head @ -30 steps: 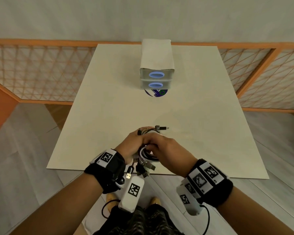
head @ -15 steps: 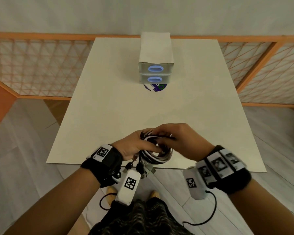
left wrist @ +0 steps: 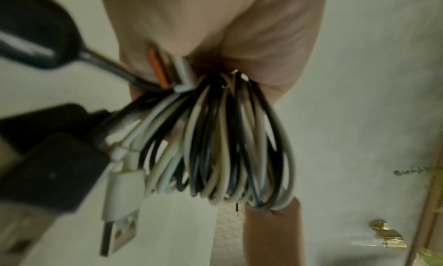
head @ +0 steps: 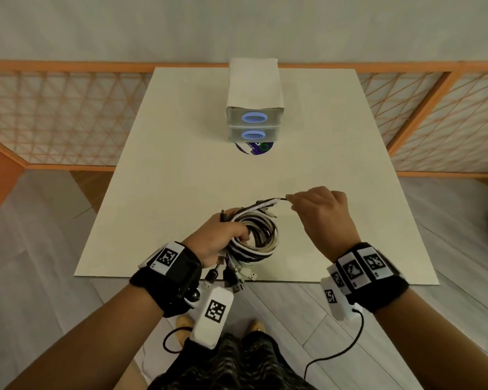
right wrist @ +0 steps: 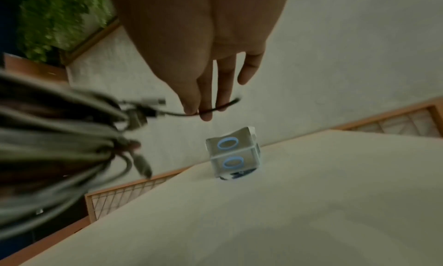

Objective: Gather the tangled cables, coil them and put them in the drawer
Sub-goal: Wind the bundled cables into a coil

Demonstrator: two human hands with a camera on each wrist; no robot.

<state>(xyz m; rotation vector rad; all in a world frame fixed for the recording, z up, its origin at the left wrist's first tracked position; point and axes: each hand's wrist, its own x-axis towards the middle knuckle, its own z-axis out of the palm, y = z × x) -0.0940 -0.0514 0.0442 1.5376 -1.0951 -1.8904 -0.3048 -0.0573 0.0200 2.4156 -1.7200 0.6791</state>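
A coil of black and white cables hangs over the near part of the table, gripped by my left hand with fingers wrapped through the loops. Several USB plugs dangle below that hand. My right hand is up and to the right of the coil, pinching a thin black cable end pulled out from the bundle. The small two-drawer box stands at the far middle of the table, both drawers closed, each with a blue oval handle.
The white table is bounded by an orange lattice fence at the left, back and right. A dark round disc sticks out from under the drawer box. The table's near edge lies just under my wrists.
My right hand has left the coil and moved up and right, drawing one black cable end out. The left hand keeps its grip on the bundle, which now shows as a fuller coil.
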